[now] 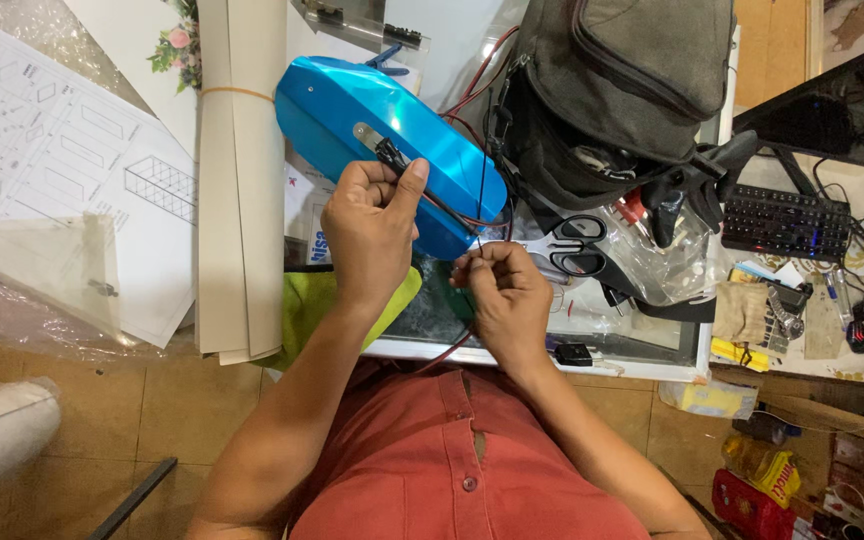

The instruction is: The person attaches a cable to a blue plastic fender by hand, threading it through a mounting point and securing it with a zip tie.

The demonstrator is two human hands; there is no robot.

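Blue and glossy, the long case (392, 150) lies on the desk (642, 350) just beyond both hands. The left hand (370, 225) is curled shut, its grip pinching a black plug (392, 156) against the case, thumb raised. The right hand (504, 290), just beside it and nearer the body, has its grip pressed together on thin red and black wires (467, 215) running up to the plug. Black scissors (570, 243) and a grey bag (617, 95) lie right of that grip; rolled paper (240, 180) lies left.
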